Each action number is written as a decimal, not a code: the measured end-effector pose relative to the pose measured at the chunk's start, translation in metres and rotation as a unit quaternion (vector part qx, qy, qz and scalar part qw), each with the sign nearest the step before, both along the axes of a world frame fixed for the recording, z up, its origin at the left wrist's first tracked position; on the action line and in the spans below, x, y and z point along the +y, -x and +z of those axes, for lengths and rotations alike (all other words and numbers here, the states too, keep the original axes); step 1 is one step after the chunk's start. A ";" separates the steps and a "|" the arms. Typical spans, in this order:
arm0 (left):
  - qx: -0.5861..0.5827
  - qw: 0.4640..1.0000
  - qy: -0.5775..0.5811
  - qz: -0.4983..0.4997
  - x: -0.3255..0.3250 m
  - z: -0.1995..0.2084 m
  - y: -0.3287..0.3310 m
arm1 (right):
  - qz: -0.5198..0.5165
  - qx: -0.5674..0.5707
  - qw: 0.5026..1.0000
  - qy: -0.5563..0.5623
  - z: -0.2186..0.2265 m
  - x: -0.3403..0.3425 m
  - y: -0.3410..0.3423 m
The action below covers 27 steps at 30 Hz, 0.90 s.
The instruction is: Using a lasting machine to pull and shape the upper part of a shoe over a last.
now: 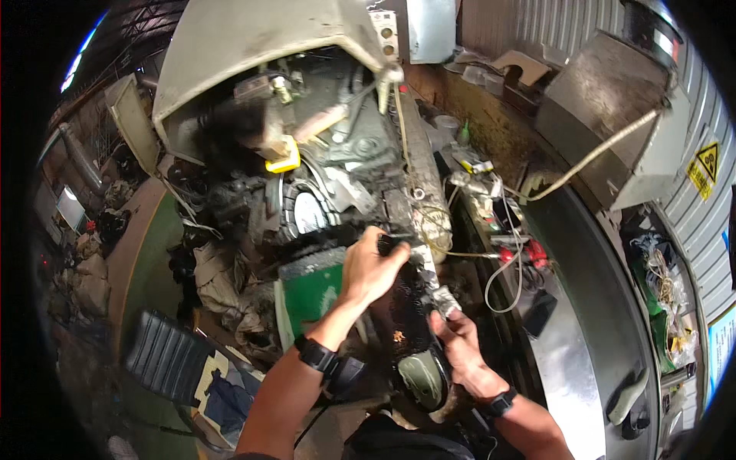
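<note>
A long dark item (404, 307) that looks like a boot lies between my hands. A greenish-grey oval (422, 379), perhaps its opening or lining, shows at the end nearest me. My left hand (372, 268) is closed on the far end, thumb stretched across the top. Lower down on the right side, my right hand (460, 346) grips the edge with bent fingers. Just beyond my left hand is a machine with a pale hood (253, 46), a wheel with a white face (310, 212) and a yellow block (284, 156). Shadow hides much of the dark item's outline.
A green panel (313, 300) stands left of my left wrist. To the right runs a dark belt (590, 268), with a light shoe (629, 395) on it. Loose cable (520, 284) and a red tool-like thing (529, 253) lie nearer. A black chair (165, 356) is at lower left.
</note>
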<state>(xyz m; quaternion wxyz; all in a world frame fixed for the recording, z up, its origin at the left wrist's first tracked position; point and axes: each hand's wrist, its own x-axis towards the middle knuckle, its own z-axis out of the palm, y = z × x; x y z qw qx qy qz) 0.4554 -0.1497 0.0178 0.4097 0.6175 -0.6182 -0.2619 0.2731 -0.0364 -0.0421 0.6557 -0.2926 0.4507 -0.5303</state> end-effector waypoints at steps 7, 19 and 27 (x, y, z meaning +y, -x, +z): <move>0.176 0.980 -0.054 0.076 -0.058 0.017 -0.158 | 0.061 -0.148 0.987 0.005 -0.005 -0.079 -0.133; 0.605 0.783 -0.105 0.099 -0.022 -0.059 -0.188 | 0.053 -0.134 0.989 -0.015 -0.001 -0.175 -0.208; 0.698 0.684 -0.166 0.132 -0.045 -0.070 -0.190 | 0.102 -0.141 0.981 -0.085 -0.011 -0.202 -0.199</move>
